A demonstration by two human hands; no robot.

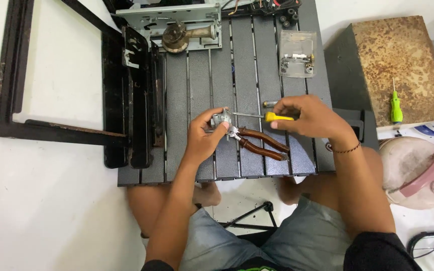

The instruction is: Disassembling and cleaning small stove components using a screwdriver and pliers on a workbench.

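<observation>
We see red-handled pliers (pixel 257 141) lying on the grey slatted table (pixel 197 80), a clear plastic box (pixel 297 53) farther back, and a green screwdriver (pixel 396 109) atop the rusty box (pixel 403 60).

— How are the arms set, taking the grey slatted table (pixel 202 165) as the mark?

— Both forearms reach forward over its near edge. The left hand (pixel 204 135) is curled shut, fingers upward, near the table's middle.

— And the right?

— The right hand (pixel 310 118), just right of the middle, is palm-down with fingers pinched closed, wrist bent inward toward the left hand.
</observation>
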